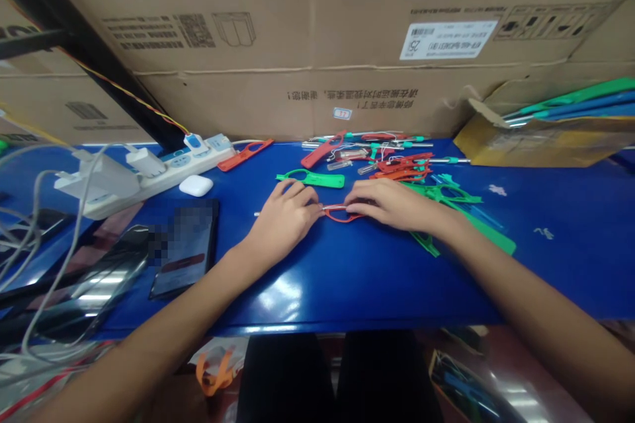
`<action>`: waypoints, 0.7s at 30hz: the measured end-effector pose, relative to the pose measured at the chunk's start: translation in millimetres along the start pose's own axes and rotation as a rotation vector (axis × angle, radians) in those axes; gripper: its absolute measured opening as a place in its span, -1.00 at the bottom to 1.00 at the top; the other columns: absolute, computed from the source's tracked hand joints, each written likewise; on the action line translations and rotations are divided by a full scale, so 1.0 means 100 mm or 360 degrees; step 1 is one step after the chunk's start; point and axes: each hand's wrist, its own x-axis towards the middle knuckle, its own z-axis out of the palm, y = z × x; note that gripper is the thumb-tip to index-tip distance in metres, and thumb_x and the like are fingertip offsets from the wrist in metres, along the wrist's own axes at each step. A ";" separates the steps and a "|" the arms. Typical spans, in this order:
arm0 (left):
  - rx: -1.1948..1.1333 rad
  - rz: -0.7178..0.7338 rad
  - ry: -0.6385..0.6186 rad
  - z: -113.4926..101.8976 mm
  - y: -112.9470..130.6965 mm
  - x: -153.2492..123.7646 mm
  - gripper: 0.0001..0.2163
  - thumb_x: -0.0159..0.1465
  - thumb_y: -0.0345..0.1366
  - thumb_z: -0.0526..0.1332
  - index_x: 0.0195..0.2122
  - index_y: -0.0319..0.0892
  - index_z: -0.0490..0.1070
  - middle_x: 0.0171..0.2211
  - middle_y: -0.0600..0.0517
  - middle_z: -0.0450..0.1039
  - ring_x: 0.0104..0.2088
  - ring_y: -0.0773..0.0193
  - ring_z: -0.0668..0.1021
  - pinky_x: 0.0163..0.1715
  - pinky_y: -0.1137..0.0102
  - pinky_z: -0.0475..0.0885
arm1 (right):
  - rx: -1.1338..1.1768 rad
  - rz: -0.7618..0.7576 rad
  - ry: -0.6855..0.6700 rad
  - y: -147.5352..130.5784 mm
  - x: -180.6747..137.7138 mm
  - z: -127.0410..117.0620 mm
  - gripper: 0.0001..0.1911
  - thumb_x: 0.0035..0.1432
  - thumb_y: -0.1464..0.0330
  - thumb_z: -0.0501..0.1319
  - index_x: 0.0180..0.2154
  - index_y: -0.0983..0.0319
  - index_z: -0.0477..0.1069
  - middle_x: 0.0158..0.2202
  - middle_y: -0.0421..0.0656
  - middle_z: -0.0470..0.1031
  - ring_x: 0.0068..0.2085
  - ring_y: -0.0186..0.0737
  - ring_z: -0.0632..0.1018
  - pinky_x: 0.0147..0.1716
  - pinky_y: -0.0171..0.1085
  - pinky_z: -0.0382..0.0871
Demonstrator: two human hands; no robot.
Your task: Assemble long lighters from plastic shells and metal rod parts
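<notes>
My left hand [285,215] and my right hand [391,203] meet over the blue table [347,277], both pinched on a red plastic handle piece [342,215] lying between them. A thin metal pin shows at the left hand's fingertips, at the handle's left end. A green handle [312,178] lies just beyond my left hand. Behind my right hand is a heap of red and green handles [401,168] with metal rods and white strings. More green handles [461,208] lie under and beside my right wrist.
A white power strip [163,168] with chargers and cables sits at the left, a white earbud case [196,185] beside it. Two phones [186,248] lie at the front left. Cardboard boxes [317,33] wall the back. An open carton [546,139] of long tools stands at right.
</notes>
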 end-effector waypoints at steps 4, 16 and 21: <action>0.0219 0.0109 -0.0033 -0.03 0.12 0.02 -0.77 0.42 -0.45 0.14 -0.26 -0.25 0.60 -0.24 -0.11 0.52 -0.17 0.08 0.52 0.13 0.05 0.30 | -0.0065 0.0006 0.0029 0.06 -0.01 -0.05 -0.78 0.40 0.33 0.14 -0.14 0.26 0.55 -0.14 -0.07 0.55 -0.15 -0.18 0.53 -0.15 -0.22 0.33; -0.0337 -0.0049 -0.0159 -0.05 -0.06 -0.01 -0.86 0.42 -0.26 0.24 -0.19 -0.12 0.60 -0.22 0.04 0.58 -0.18 0.18 0.57 0.04 0.17 0.29 | -0.0052 0.0046 -0.0226 -0.05 -0.06 -0.17 -0.82 0.35 0.31 0.21 -0.16 0.21 0.58 -0.15 -0.13 0.61 -0.20 -0.22 0.56 -0.21 -0.23 0.32; -0.0366 -0.0024 -0.0208 -0.08 -0.01 -0.01 -0.87 0.42 -0.25 0.24 -0.19 -0.11 0.59 -0.23 0.05 0.56 -0.19 0.20 0.56 0.02 0.20 0.26 | -0.0128 0.0144 -0.0321 -0.15 -0.08 -0.18 -0.86 0.31 0.31 0.23 -0.17 0.18 0.56 -0.17 -0.16 0.61 -0.24 -0.23 0.54 -0.31 -0.25 0.26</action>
